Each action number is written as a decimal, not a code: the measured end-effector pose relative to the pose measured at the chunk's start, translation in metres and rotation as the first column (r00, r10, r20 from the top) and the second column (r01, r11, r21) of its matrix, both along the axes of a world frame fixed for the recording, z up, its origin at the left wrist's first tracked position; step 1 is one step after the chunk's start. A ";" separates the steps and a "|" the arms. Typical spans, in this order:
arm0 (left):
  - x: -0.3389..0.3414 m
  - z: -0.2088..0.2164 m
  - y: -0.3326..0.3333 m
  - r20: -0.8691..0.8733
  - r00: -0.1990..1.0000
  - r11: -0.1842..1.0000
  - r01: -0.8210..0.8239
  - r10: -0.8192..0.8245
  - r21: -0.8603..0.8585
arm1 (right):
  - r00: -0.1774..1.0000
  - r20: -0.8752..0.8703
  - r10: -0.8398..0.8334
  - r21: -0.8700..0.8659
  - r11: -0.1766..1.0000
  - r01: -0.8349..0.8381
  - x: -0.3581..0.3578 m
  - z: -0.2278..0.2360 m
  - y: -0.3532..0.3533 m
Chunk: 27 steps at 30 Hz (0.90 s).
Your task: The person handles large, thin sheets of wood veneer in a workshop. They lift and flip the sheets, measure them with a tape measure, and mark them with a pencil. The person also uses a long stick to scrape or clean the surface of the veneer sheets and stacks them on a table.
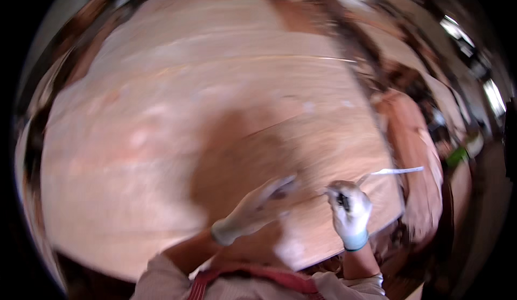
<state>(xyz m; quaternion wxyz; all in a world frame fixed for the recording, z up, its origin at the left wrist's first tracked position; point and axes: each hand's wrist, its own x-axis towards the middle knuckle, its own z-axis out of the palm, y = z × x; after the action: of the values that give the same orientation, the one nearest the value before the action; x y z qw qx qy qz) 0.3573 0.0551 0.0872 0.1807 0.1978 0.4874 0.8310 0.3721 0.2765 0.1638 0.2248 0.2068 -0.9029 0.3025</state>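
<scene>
My left hand (252, 209), in a white glove with a pale green cuff, hangs over a large sheet of thin wood (161, 154). Its fingers are stretched out toward the right and it holds nothing I can see; motion blurs them. To its right, my right hand (351, 211) wears a white glove with a turquoise cuff. It is closed around a small dark-handled tool (343, 202), whose kind I cannot make out. A thin white strip (396, 171) runs from beside this hand past the sheet's right edge. Dark lines like cracks (269, 129) cross the sheet.
A reddish-brown pile of thin wood sheets (412, 154) lies along the right side. Farther right are a blurred green item (458, 156) and bright windows (493, 96). Another sheet with a pale edge (258, 58) lies toward the far side.
</scene>
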 end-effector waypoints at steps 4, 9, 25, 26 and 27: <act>0.076 0.055 -0.048 -0.038 0.977 0.973 -0.214 0.212 -0.084 | 0.965 0.066 0.254 -0.156 0.958 -0.242 0.052 -0.012 -0.085; 0.189 0.049 -0.128 -0.090 0.744 0.686 -0.650 0.662 -0.327 | 0.752 0.403 0.522 -0.442 0.830 -0.339 0.116 -0.011 -0.191; 0.078 -0.143 -0.424 -0.467 0.562 0.021 -0.653 0.683 -0.757 | 0.439 0.852 0.285 -0.321 0.947 0.007 0.060 -0.204 -0.446; 0.055 -0.144 -0.437 -0.537 0.548 0.007 -0.705 0.641 -0.709 | 0.399 0.849 0.347 -0.433 0.889 0.147 0.045 -0.207 -0.463; 0.030 -0.144 -0.448 -0.608 0.528 0.003 -0.756 0.593 -0.655 | 0.376 0.831 0.409 -0.525 0.799 0.291 0.029 -0.209 -0.479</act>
<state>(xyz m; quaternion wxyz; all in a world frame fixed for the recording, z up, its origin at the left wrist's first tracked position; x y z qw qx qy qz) 0.3872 -0.3933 -0.0566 -0.2068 -0.1227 0.8829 0.4032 0.4006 -0.2023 -0.0452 -0.2772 -0.0458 -0.7153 0.6399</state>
